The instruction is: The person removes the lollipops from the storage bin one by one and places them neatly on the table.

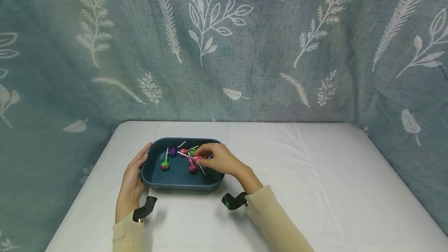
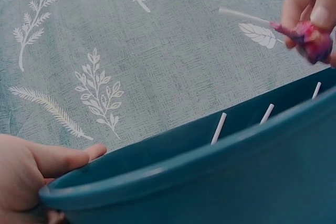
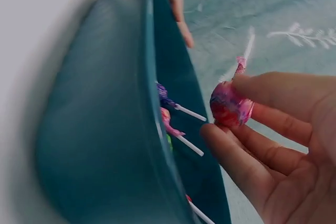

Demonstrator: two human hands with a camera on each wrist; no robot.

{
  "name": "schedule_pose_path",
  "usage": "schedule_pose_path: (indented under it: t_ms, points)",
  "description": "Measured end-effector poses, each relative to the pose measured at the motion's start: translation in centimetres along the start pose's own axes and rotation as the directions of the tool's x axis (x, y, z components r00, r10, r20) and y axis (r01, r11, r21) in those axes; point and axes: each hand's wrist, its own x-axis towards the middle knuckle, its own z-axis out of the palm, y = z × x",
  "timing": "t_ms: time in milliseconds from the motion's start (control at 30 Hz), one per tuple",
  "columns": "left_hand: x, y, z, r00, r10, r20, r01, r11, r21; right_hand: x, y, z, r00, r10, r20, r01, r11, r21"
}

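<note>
A dark teal tray (image 1: pixel 182 186) with raised sides holds several wrapped lollipops. My left hand (image 1: pixel 132 180) rests against the tray's left end, its fingers fairly straight along the outside near the rim. Over the tray's right half, my right hand (image 1: pixel 218 158) pinches a pink and purple lollipop (image 3: pixel 231 103) by its wrapped head, between thumb and fingers. That lollipop is above the rim in the left wrist view, with its white stick pointing left. Inside lie a green lollipop (image 1: pixel 165 165), a purple lollipop (image 1: pixel 173 151) and a dark pink lollipop (image 1: pixel 193 168); others are partly hidden by my right hand.
The tray stands on a table with a white cloth (image 1: pixel 297 189), toward its back left. A teal curtain (image 1: pixel 262 49) with white leaf prints hangs behind and beside the table. Black wrist mounts (image 1: pixel 233 201) show at both cuffs.
</note>
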Motion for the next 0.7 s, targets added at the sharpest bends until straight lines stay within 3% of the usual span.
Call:
schedule_pose_path:
  t_ms: [333, 700]
  points:
    - [0.1, -0.2, -0.3, 1.000, 0.000, -0.012, 0.000, 1.000, 0.008, -2.9, 0.5, -1.2, 0.980, 0.059, -0.187, -0.026, 0.984, 0.174]
    - [0.2, -0.5, -0.1, 0.998, 0.032, -0.053, -0.023, 0.987, 0.161, -5.7, 1.2, -2.8, 0.924, 0.215, -0.315, -0.052, 0.890, 0.454]
